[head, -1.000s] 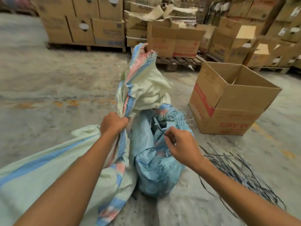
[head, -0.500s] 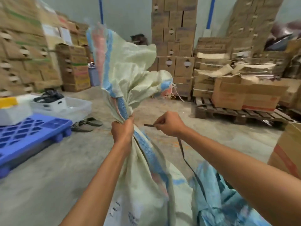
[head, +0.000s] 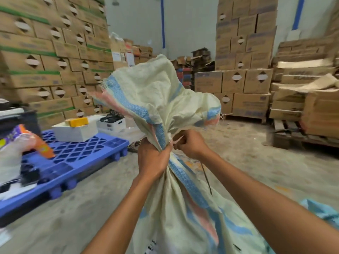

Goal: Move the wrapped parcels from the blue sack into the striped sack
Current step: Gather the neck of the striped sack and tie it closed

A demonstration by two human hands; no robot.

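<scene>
The striped sack (head: 170, 208), pale green with blue and pink bands, stands upright in front of me with its neck bunched. My left hand (head: 152, 160) grips the gathered neck in a fist. My right hand (head: 189, 143) is curled against the neck on the right and pinches a thin dark strap (head: 206, 178) that hangs down from it. The sack's loose top flares out above both hands. Only a corner of the blue sack (head: 322, 211) shows at the lower right. No wrapped parcels are visible.
A blue plastic pallet (head: 77, 158) with white boxes and packets lies on the floor to my left. Stacks of cardboard cartons (head: 55, 57) line the left wall and the back right (head: 245, 77). A wooden pallet (head: 293, 136) sits at the right.
My view has lifted and swung left. My right hand has moved in from beside the sack to touch its neck with the strap. My left hand keeps its grip.
</scene>
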